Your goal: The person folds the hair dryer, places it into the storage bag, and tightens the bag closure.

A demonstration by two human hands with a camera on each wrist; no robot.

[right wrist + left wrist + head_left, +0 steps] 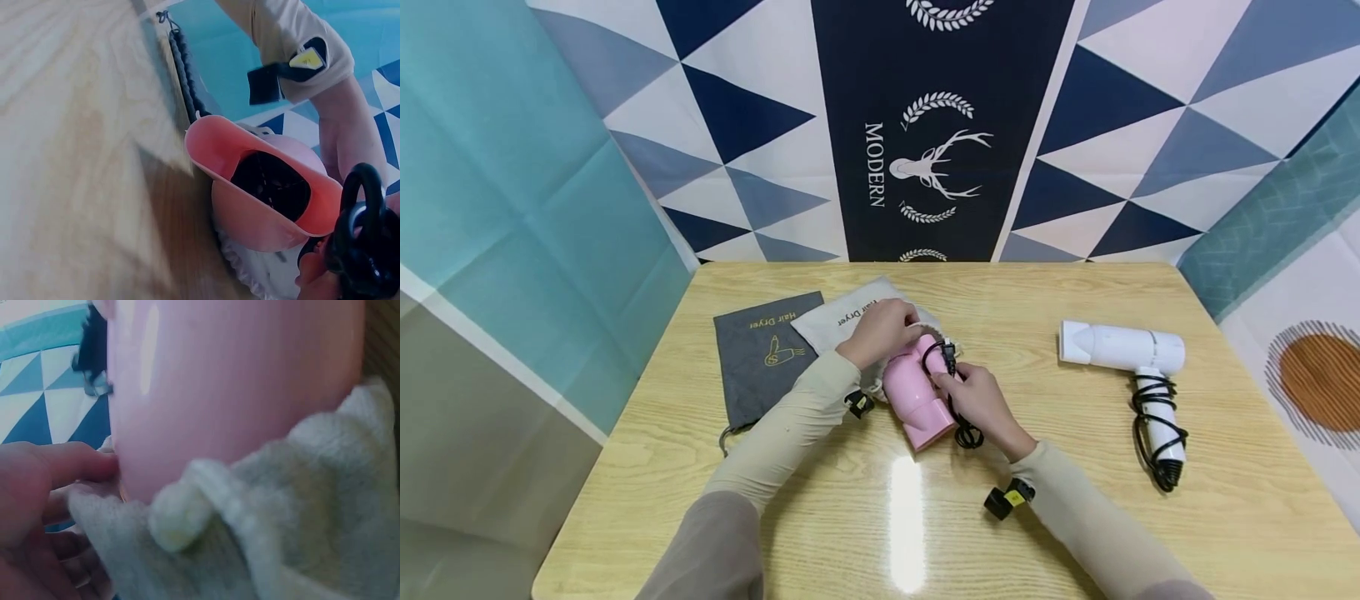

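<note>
A pink hair dryer (912, 390) lies partly inside the mouth of a pale drawstring bag (829, 323), its nozzle pointing toward the person. My left hand (880, 332) pinches the bag's rim beside the dryer; in the left wrist view the gathered cloth (331, 475) wraps the lower end of the pink body (237, 375). With my right hand (987, 407) I grip the dryer's handle together with its bundled black cord (967, 435). Seen from the right wrist, the flared nozzle (259, 209) faces the camera, dark inside. The bag's inside is hidden.
A dark grey hair dryer bag (752, 367) lies flat at the left, partly under the pale bag and beside my left sleeve. On the right of the wooden table (835, 525) is a white hair dryer (1123, 350) with its black cord wound round the handle.
</note>
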